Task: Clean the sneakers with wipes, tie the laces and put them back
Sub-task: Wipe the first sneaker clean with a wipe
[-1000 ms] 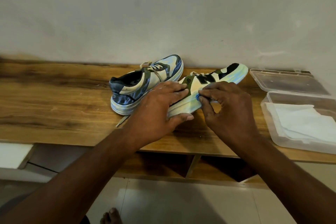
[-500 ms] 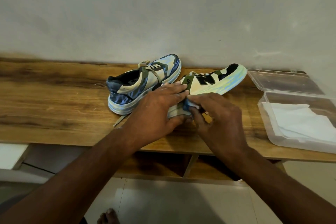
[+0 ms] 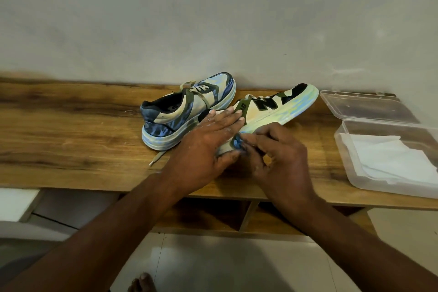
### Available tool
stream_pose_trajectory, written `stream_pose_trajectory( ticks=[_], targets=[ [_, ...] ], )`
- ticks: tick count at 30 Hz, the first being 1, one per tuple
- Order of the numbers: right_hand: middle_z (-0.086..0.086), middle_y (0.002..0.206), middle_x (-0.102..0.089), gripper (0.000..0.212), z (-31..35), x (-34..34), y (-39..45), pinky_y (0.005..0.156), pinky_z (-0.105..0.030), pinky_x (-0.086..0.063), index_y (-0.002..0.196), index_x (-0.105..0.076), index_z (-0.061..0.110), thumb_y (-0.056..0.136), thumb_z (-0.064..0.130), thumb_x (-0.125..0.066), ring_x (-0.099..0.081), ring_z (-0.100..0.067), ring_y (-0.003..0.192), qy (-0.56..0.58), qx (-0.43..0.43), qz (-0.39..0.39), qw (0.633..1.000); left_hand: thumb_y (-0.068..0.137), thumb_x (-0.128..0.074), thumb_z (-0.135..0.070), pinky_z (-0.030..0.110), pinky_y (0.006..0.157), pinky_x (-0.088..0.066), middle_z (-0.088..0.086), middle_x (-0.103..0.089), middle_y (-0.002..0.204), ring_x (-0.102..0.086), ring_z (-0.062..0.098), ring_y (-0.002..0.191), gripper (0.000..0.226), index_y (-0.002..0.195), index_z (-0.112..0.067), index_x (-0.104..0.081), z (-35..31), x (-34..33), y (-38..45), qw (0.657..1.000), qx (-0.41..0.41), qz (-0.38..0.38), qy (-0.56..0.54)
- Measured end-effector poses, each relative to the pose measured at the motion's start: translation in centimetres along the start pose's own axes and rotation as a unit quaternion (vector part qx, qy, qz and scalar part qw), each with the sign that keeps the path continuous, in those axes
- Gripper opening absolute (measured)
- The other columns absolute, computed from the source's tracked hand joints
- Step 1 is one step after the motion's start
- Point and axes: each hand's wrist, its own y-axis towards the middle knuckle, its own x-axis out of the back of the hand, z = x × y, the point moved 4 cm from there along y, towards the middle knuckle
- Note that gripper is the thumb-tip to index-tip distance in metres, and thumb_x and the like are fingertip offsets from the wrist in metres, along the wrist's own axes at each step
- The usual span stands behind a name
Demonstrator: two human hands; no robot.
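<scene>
While near sneaker (image 3: 272,111) lies tilted on desk (image 3: 71,140), left hand (image 3: 203,144) rests flat over its heel end, fingers straight, thumb under. Right hand (image 3: 282,156) just beside, fingertips pinching small wipe (image 3: 237,143) against heel. Second sneaker (image 3: 187,111) upright behind left hand.

sneakers (image 3: 189,111) on shelf (image 3: 71,140), wipes box (image 3: 388,161) right

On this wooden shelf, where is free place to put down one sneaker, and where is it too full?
The shelf is bare from its left end up to the upright sneaker. It is crowded in the middle, where both hands work on the tipped sneaker, and at the right, where the wipes box and its lid sit.
</scene>
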Motion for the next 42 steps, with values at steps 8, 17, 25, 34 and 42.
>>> stream_pose_trajectory(
  ticks=[8,17,25,34,42],
  targets=[
    [-0.002,0.095,-0.068,0.024,-3.4,2.1,2.3,0.068,-0.014,-0.053,0.113,-0.079,0.013,0.09,0.012,-0.079,-0.066,-0.007,0.079,-0.008,-0.078,-0.069,0.994,0.089,-0.071,-0.053,0.034,0.129,-0.02,-0.005,-0.049,0.157,-0.034,0.001,0.15,0.07,0.148,-0.019,-0.056,0.2,0.4,0.3,0.998,0.032,-0.013,-0.06],
    [-0.002,0.093,-0.064,0.026,-0.9,0.2,1.2,0.066,-0.016,-0.05,0.115,-0.078,0.009,0.089,0.007,-0.079,-0.06,-0.009,0.081,0.014,0.008,0.012,1.0,0.085,-0.076,-0.046,0.04,0.128,-0.024,-0.005,-0.051,0.155,-0.036,0.002,0.15,0.07,0.147,-0.02,-0.057,0.1,0.7,0.4,0.996,0.04,-0.004,-0.074],
    [-0.001,0.093,-0.064,0.025,-3.0,0.9,2.1,0.066,-0.017,-0.052,0.113,-0.079,0.011,0.089,0.008,-0.08,-0.062,-0.008,0.079,0.013,-0.071,-0.064,0.995,0.083,-0.076,-0.052,0.035,0.129,-0.021,-0.007,-0.053,0.153,-0.038,-0.002,0.147,0.072,0.145,-0.02,-0.059,0.3,0.8,0.6,0.993,0.062,-0.014,-0.096],
    [-0.003,0.091,-0.064,0.024,-3.1,1.3,2.6,0.066,-0.01,-0.047,0.114,-0.078,0.011,0.089,0.011,-0.079,-0.06,-0.007,0.075,-0.018,-0.042,-0.039,0.998,0.082,-0.083,-0.046,0.034,0.129,-0.021,-0.007,-0.054,0.151,-0.039,-0.003,0.146,0.071,0.144,-0.021,-0.06,0.1,1.2,0.7,0.993,0.063,-0.01,-0.103],
    [-0.001,0.091,-0.063,0.025,-1.1,-0.3,2.1,0.065,-0.015,-0.05,0.113,-0.078,0.009,0.088,0.007,-0.079,-0.059,-0.008,0.079,0.017,-0.019,-0.017,1.0,0.082,-0.083,-0.041,0.035,0.128,-0.025,-0.007,-0.055,0.15,-0.04,-0.002,0.145,0.069,0.144,-0.021,-0.06,0.2,1.2,0.8,0.993,0.064,-0.009,-0.095]
  ],
)
